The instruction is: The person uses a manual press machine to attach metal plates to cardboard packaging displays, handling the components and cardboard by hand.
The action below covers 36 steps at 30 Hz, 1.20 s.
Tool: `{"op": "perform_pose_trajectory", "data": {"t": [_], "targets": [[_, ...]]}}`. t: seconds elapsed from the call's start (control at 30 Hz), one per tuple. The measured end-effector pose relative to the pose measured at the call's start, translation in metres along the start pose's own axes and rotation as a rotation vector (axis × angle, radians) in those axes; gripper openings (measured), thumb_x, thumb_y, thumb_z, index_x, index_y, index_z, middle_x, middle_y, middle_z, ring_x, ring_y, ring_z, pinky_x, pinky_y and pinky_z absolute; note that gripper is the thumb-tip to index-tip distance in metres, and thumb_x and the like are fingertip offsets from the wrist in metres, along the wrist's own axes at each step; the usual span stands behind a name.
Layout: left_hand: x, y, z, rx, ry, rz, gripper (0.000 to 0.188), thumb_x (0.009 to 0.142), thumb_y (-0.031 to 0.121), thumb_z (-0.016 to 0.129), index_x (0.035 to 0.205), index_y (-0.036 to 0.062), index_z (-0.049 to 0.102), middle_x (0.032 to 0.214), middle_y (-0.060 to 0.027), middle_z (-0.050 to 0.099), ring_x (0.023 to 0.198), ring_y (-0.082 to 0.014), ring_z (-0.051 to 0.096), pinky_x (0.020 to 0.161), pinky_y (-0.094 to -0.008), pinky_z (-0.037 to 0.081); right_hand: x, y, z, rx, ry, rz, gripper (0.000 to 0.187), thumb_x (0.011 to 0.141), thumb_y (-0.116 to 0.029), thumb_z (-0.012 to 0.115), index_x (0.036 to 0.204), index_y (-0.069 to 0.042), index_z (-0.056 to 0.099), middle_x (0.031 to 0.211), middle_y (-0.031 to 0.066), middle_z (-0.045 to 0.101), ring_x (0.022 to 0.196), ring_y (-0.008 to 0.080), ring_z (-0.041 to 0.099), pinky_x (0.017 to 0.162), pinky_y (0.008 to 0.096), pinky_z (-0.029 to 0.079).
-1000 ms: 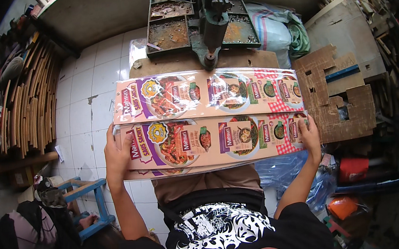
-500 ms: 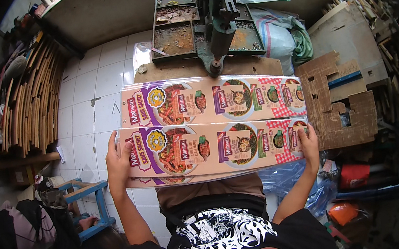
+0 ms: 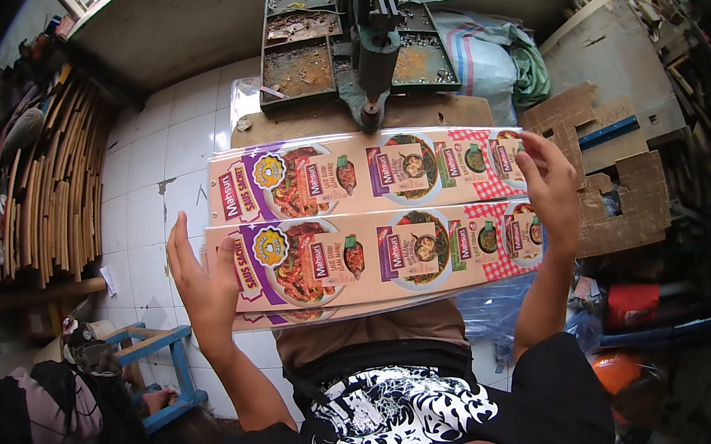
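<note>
I hold a stack of flat printed cardboard sheets (image 3: 373,220) in front of my body, colourful with food pictures in two rows. My left hand (image 3: 199,282) presses flat against the stack's left end, fingers upright. My right hand (image 3: 550,188) presses on the right end, fingers spread over the top sheet's edge. The stack lies level between both palms, just in front of a wooden table (image 3: 439,112).
A green metal press machine (image 3: 362,39) with rusty trays stands on the table ahead. Brown die-cut cardboard pieces (image 3: 618,168) lie at the right. Curved wooden strips (image 3: 49,193) lean at the left. A blue stool (image 3: 158,364) stands at lower left on the white tiled floor.
The stack has come lower and nearer to me. My right hand has slid up along the right end and my left hand has flattened against the left end.
</note>
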State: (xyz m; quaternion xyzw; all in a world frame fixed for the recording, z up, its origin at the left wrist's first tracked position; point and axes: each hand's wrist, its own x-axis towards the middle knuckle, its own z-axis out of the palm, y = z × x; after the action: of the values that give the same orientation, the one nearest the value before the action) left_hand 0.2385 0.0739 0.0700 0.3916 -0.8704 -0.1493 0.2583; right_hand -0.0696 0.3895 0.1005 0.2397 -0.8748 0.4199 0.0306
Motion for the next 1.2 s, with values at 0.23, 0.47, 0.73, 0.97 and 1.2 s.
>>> {"op": "perform_pose_trajectory", "data": {"t": [0.23, 0.47, 0.73, 0.97, 1.2], "targets": [[0.083, 0.105, 0.022, -0.510, -0.121, 0.252, 0.046, 0.089, 0.022, 0.068, 0.127, -0.0021, 0.057, 0.122, -0.0201, 0.063, 0.118, -0.0298, 0.058, 0.102, -0.0387, 0.043, 0.154, 0.007, 0.054, -0.203, -0.257, -0.401, 0.018, 0.085, -0.008, 0.066, 0.101, -0.003, 0.073, 0.092, 0.0154, 0.073, 0.084, 0.0267, 0.071, 0.076, 0.0338, 0.055], [0.141, 0.101, 0.161, -0.871, 0.078, -0.032, 0.024, 0.090, 0.015, 0.064, 0.108, -0.0008, 0.066, 0.095, -0.0122, 0.072, 0.084, -0.0206, 0.069, 0.077, -0.0320, 0.055, 0.208, 0.023, 0.094, -0.654, -0.475, -0.478, 0.018, 0.080, -0.011, 0.067, 0.097, -0.012, 0.076, 0.096, 0.0109, 0.073, 0.091, 0.0292, 0.069, 0.080, 0.0390, 0.054], [0.135, 0.090, 0.193, -0.865, 0.082, -0.019, 0.014, 0.090, 0.007, 0.062, 0.099, -0.0012, 0.068, 0.084, -0.0113, 0.071, 0.074, -0.0172, 0.069, 0.070, -0.0293, 0.055, 0.224, 0.026, 0.093, -0.692, -0.700, -0.487, 0.024, 0.076, -0.001, 0.068, 0.096, -0.013, 0.076, 0.090, 0.0126, 0.073, 0.086, 0.0294, 0.069, 0.076, 0.0395, 0.053], [0.135, 0.089, 0.199, -0.875, 0.044, 0.022, 0.013, 0.088, 0.005, 0.062, 0.097, -0.0013, 0.069, 0.084, -0.0111, 0.071, 0.072, -0.0164, 0.068, 0.068, -0.0289, 0.054, 0.227, 0.022, 0.105, -0.714, -0.768, -0.576, 0.025, 0.074, 0.000, 0.067, 0.095, -0.010, 0.076, 0.085, 0.0145, 0.072, 0.080, 0.0300, 0.069, 0.070, 0.0381, 0.053], [0.136, 0.088, 0.194, -0.919, 0.013, -0.045, 0.014, 0.088, 0.005, 0.061, 0.098, -0.0012, 0.069, 0.080, -0.0100, 0.071, 0.070, -0.0153, 0.068, 0.067, -0.0285, 0.053, 0.234, 0.033, 0.105, -0.716, -0.796, -0.642, 0.020, 0.072, 0.000, 0.063, 0.085, -0.010, 0.076, 0.080, 0.0131, 0.071, 0.075, 0.0305, 0.069, 0.068, 0.0391, 0.054]]}}
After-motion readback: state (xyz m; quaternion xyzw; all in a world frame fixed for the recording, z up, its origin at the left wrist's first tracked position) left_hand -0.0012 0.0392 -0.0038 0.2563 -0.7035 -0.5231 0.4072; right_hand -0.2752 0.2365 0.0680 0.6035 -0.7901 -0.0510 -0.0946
